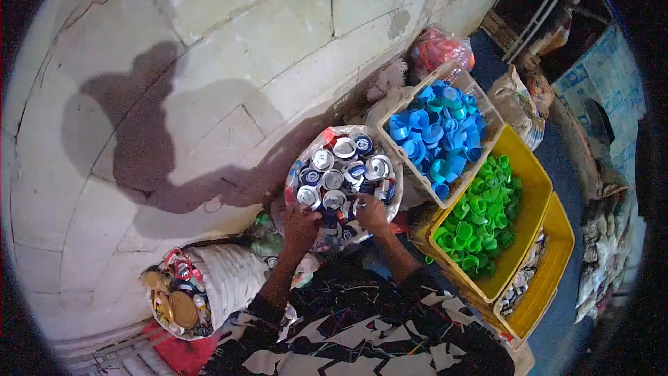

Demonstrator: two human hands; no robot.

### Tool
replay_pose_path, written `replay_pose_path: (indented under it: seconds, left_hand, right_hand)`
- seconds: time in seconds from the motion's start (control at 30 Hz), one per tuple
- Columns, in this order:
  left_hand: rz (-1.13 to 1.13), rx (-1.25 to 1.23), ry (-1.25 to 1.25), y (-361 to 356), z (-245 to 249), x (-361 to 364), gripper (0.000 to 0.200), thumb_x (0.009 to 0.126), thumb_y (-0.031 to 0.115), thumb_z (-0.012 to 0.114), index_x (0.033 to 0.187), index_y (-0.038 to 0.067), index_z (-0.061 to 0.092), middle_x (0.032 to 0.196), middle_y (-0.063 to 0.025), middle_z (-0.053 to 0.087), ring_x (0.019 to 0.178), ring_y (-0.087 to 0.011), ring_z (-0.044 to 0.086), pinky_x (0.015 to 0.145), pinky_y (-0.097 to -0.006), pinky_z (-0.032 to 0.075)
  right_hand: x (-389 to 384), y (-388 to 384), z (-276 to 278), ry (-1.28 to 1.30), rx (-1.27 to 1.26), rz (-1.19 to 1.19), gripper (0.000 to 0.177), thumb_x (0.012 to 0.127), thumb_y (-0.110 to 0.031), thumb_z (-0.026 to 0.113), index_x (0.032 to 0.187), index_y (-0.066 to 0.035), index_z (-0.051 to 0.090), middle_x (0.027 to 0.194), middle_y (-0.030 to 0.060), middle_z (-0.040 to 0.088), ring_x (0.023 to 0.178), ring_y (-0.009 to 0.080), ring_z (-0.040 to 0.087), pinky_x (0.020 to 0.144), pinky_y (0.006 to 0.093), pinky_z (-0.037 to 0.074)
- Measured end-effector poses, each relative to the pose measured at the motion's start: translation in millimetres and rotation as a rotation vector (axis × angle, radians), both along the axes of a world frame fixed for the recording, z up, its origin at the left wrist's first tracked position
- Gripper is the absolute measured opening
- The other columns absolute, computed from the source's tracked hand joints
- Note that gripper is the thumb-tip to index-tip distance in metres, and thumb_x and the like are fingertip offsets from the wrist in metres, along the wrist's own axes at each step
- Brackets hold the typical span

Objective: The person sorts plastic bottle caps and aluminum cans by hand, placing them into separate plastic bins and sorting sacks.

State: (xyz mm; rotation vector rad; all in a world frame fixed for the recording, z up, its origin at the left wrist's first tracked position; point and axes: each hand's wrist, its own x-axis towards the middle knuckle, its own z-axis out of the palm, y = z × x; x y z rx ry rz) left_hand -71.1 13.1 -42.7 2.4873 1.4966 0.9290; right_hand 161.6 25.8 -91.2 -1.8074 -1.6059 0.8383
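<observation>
A round, light-rimmed sack full of metal can tops and cans stands in front of me. My left hand is at the near left edge of the cans, its fingers bent; what they hold, if anything, is hidden. Over the near right part of the cans is my right hand, fingers curled beside a can, and its grip is too small to make out.
Blue caps fill a pale crate at right. Green caps lie in a yellow crate, beside another yellow crate with whitish pieces. A white sack of mixed items leans at left, near the block wall.
</observation>
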Motion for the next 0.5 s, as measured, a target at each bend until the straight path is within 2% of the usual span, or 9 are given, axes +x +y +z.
replay_pose_path:
  seconds: [0.03, 0.13, 0.17, 0.27, 0.3, 0.4, 0.47, 0.5]
  left_hand:
    - [0.002, -0.140, 0.122, 3.8, 8.2, 5.6, 0.008, 0.074, 0.014, 0.063, 0.081, 0.011, 0.066, 0.099, -0.0096, 0.056, 0.096, -0.0312, 0.051, 0.080, -0.0452, 0.037]
    - [-0.220, 0.053, 0.084, 31.8, -22.6, 7.5, 0.014, 0.076, 0.014, 0.059, 0.086, 0.012, 0.069, 0.097, -0.0106, 0.053, 0.095, -0.0311, 0.051, 0.079, -0.0443, 0.037]
    - [-0.244, -0.016, 0.205, 38.2, -16.5, 9.5, 0.020, 0.077, 0.013, 0.056, 0.091, 0.012, 0.070, 0.095, -0.0101, 0.053, 0.094, -0.0305, 0.051, 0.079, -0.0436, 0.037]
    - [-0.309, -0.059, 0.367, 53.5, 1.9, 24.1, 0.023, 0.079, 0.013, 0.055, 0.095, 0.011, 0.071, 0.096, -0.0103, 0.055, 0.095, -0.0289, 0.050, 0.078, -0.0421, 0.037]
    - [-0.334, -0.144, 0.440, 58.7, 0.1, 24.9, 0.021, 0.080, 0.012, 0.054, 0.093, 0.011, 0.071, 0.096, -0.0092, 0.056, 0.097, -0.0276, 0.050, 0.080, -0.0415, 0.038]
    - [-0.361, -0.161, 0.542, 72.4, -17.6, 29.4, 0.021, 0.080, 0.011, 0.054, 0.093, 0.012, 0.071, 0.099, -0.0089, 0.057, 0.100, -0.0281, 0.049, 0.084, -0.0433, 0.039]
    - [-0.403, -0.135, 0.495, 79.5, -42.0, 25.9, 0.020, 0.079, 0.010, 0.055, 0.092, 0.012, 0.070, 0.098, -0.0092, 0.060, 0.099, -0.0284, 0.052, 0.084, -0.0451, 0.041]
    - [-0.422, -0.125, 0.469, 79.3, -37.3, 28.8, 0.020, 0.079, 0.009, 0.055, 0.092, 0.011, 0.070, 0.098, -0.0094, 0.062, 0.099, -0.0285, 0.054, 0.084, -0.0460, 0.042]
  right_hand:
    - [7.8, -4.0, -0.2, -0.048, -0.009, -0.006, 0.034, 0.076, -0.009, 0.064, 0.109, -0.004, 0.066, 0.096, 0.0172, 0.069, 0.081, 0.0274, 0.069, 0.073, 0.0369, 0.054]
    - [20.2, -20.8, 29.0, 0.124, -0.045, -0.119, 0.032, 0.082, -0.016, 0.067, 0.110, -0.001, 0.066, 0.090, 0.0151, 0.069, 0.077, 0.0197, 0.068, 0.070, 0.0314, 0.053]
    - [23.2, -27.5, 55.6, 0.213, -0.174, -0.130, 0.035, 0.085, -0.022, 0.069, 0.111, 0.001, 0.065, 0.089, 0.0112, 0.070, 0.078, 0.0124, 0.064, 0.069, 0.0278, 0.051]
    - [35.5, -51.1, 28.9, 0.469, -0.019, -0.188, 0.035, 0.087, -0.022, 0.068, 0.112, 0.003, 0.065, 0.091, 0.0083, 0.070, 0.081, 0.0103, 0.061, 0.071, 0.0261, 0.049]
    - [36.0, -54.6, 37.2, 0.570, -0.092, -0.245, 0.034, 0.087, -0.018, 0.067, 0.112, 0.004, 0.064, 0.095, 0.0071, 0.069, 0.082, 0.0106, 0.061, 0.074, 0.0262, 0.049]
    - [44.4, -59.1, -8.3, 0.513, -0.031, -0.220, 0.030, 0.085, -0.015, 0.066, 0.110, 0.001, 0.065, 0.092, 0.0096, 0.070, 0.083, 0.0131, 0.063, 0.075, 0.0280, 0.050]
    - [38.9, -55.2, 24.7, 0.391, 0.026, -0.226, 0.030, 0.081, -0.015, 0.068, 0.106, 0.000, 0.066, 0.095, 0.0145, 0.069, 0.087, 0.0224, 0.066, 0.077, 0.0330, 0.052]
    - [37.4, -54.7, 37.2, 0.327, 0.051, -0.227, 0.030, 0.078, -0.015, 0.069, 0.104, -0.001, 0.066, 0.096, 0.0169, 0.069, 0.088, 0.0270, 0.068, 0.078, 0.0356, 0.053]
